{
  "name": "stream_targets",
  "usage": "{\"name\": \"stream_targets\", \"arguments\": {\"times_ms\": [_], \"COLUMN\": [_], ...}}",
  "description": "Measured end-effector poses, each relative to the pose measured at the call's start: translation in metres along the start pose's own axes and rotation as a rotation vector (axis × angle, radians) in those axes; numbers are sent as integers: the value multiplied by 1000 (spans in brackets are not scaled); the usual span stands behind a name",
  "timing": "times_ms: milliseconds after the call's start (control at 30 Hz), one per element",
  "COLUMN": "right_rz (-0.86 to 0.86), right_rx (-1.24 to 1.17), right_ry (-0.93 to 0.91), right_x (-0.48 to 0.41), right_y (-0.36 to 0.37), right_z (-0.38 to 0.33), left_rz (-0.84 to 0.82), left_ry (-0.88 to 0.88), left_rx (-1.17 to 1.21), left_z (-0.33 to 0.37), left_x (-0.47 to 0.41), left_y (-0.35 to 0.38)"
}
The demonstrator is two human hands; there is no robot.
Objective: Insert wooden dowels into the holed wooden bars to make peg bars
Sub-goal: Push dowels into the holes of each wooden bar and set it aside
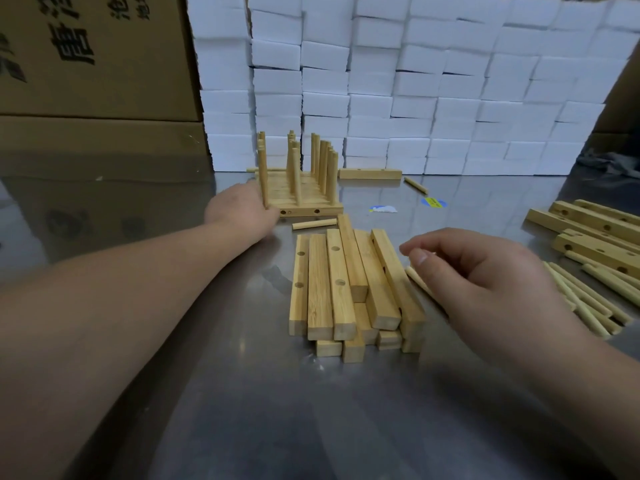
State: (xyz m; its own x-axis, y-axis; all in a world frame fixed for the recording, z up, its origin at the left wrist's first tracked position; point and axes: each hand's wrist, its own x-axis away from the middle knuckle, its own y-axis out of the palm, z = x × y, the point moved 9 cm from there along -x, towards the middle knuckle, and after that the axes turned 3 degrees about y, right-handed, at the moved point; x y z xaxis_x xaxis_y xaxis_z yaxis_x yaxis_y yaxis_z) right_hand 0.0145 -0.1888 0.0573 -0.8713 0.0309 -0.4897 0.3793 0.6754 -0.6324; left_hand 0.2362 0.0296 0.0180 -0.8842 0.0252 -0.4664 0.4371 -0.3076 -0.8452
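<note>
My left hand [242, 213] rests against the left end of the finished peg bars [311, 211], which stand side by side toward the back of the steel table [242, 393] with their dowels upright. Pressed there, it squares the row and holds it clear of my working space. My fingertips are hidden against the wood, so I cannot tell whether they grip the nearest bar or only push it. My right hand [485, 282] hovers just right of the stack of holed bars [346, 289], fingers loosely curled and holding nothing, above a dowel [417, 280] lying beside the stack. The stack sits in the centre so either hand can reach it. The dowel pile [581, 303] and more bars [595, 230] lie to my right, on the side that feeds pegs. One loose dowel [315, 224] lies between the row and the stack. I judge the next bar comes from the stack.
</note>
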Motion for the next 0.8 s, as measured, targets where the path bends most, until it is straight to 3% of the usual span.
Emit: {"name": "stream_targets", "arguments": {"times_ms": [67,167,300,467,800], "right_rz": [36,19,-144,-338,-336], "right_rx": [59,224,507,615,696], "right_ry": [43,145,245,208,152], "right_x": [-4,-15,-23,-18,-17], "right_y": [-9,-17,-8,13,17], "right_z": [7,29,58,63,60], "left_rz": [10,-143,-320,-265,-155], "left_ry": [158,353,492,471,229], "left_rx": [83,216,148,139,174], "left_z": [18,38,51,50,30], "left_x": [7,16,22,22,17], "left_y": [-2,7,22,16,7]}}
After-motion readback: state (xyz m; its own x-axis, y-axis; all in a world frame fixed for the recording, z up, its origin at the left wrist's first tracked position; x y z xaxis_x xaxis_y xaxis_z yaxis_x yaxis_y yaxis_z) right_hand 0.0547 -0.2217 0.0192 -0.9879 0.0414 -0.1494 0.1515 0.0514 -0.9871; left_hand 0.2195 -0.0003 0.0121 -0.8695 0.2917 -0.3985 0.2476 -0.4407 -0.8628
